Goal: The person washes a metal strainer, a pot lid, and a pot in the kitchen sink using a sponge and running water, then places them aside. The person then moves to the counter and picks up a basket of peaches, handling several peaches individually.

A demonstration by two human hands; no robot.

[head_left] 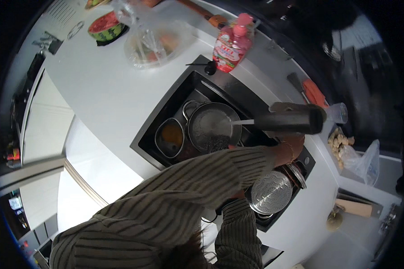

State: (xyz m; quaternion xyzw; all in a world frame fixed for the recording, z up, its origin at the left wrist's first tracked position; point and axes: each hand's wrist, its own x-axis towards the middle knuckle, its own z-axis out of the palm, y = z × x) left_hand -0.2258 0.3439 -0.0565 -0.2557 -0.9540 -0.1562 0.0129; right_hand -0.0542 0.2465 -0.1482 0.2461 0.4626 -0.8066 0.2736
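Note:
My left hand (pixel 289 148), with a thin bracelet at the wrist, reaches across to the black faucet (pixel 289 121), which hides its fingers. Water runs from the faucet into a round metal pot (pixel 210 126) in the black sink (pixel 148 148). Under my left sleeve lies most of my right hand (pixel 237 194); what look like its fingertips show at the pot's near rim, and its grip is hidden. Left of the pot, a smaller metal container (pixel 170 138) holds something orange-brown. A perforated metal steamer plate (pixel 272 192) rests at the sink's right end, beside metal lids (pixel 297 175).
A red pump bottle (pixel 229 47) stands behind the sink. Farther left are a clear bag of produce (pixel 155 47) and a cut watermelon (pixel 106 28). Ginger (pixel 338 144), a plastic bag (pixel 365 164), a clear cup (pixel 338 112) and an orange cloth (pixel 313 92) lie to the right.

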